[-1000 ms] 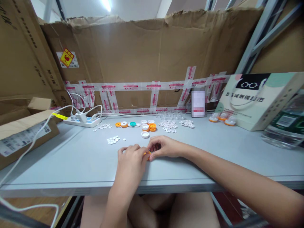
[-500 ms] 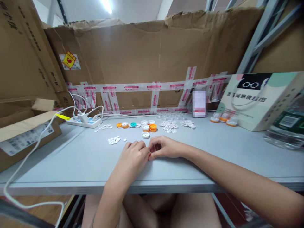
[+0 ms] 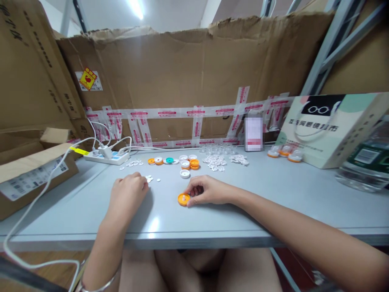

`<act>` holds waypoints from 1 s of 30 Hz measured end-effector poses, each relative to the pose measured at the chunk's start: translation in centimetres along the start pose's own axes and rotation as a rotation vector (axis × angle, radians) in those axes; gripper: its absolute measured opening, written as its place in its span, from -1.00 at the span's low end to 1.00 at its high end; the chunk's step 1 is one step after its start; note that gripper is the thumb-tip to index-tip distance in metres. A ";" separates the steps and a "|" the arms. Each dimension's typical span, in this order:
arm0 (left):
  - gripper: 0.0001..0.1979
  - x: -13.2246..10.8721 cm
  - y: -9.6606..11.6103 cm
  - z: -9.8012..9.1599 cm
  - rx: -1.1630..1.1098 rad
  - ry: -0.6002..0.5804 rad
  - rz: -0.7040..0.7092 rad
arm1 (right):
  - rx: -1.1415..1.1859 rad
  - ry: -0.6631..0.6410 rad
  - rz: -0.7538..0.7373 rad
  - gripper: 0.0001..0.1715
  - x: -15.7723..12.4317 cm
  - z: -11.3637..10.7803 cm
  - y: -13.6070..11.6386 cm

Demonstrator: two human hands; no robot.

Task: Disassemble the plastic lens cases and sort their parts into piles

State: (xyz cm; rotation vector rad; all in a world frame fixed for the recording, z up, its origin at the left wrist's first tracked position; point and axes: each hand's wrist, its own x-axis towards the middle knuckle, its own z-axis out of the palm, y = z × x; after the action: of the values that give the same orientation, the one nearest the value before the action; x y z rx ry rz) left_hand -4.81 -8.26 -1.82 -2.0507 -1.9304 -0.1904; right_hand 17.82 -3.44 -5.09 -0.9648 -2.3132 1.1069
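Note:
My right hand [image 3: 209, 190] pinches the rim of a round orange cap [image 3: 180, 202], which rests on the tabletop; a small whitish piece stands at its centre. My left hand [image 3: 129, 192] is over to the left, beside a small pile of white discs [image 3: 149, 178]. Its fingers are curled together, and whether anything is between them is hidden. One single white disc [image 3: 158, 180] lies just right of that pile. Behind my hands sit a white cap [image 3: 184, 174] and stacked orange caps [image 3: 194, 164].
Farther back are more white discs [image 3: 133, 163], a green cap [image 3: 169, 160], white ring pieces [image 3: 215, 162] and clear cups [image 3: 219, 149]. A power strip [image 3: 112, 158] with cables stands left. On the right are orange-based clear pieces [image 3: 294, 156], a paper bag [image 3: 319, 142] and a water bottle [image 3: 367, 162].
My left hand has left the orange cap and moved left to the pile of white discs. The right hand stays in place, and the orange cap has come into view.

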 end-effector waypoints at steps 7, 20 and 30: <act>-0.64 0.5 0.2 0.6 0.047 -0.048 0.099 | -0.005 -0.003 0.000 -0.52 -0.1 0.0 -0.1; -0.60 -0.1 -0.8 2.5 -0.042 0.099 0.122 | -0.004 0.011 0.010 -0.54 -0.1 0.1 -0.2; -0.83 -0.4 3.9 0.7 -0.329 0.023 0.529 | 0.011 0.014 -0.075 -0.58 0.0 0.3 0.1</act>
State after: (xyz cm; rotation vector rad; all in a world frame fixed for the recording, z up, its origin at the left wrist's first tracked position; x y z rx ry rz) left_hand -1.10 -8.55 -3.12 -2.6743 -1.3423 -0.4221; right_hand 17.70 -3.51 -5.38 -0.8723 -2.3103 1.0781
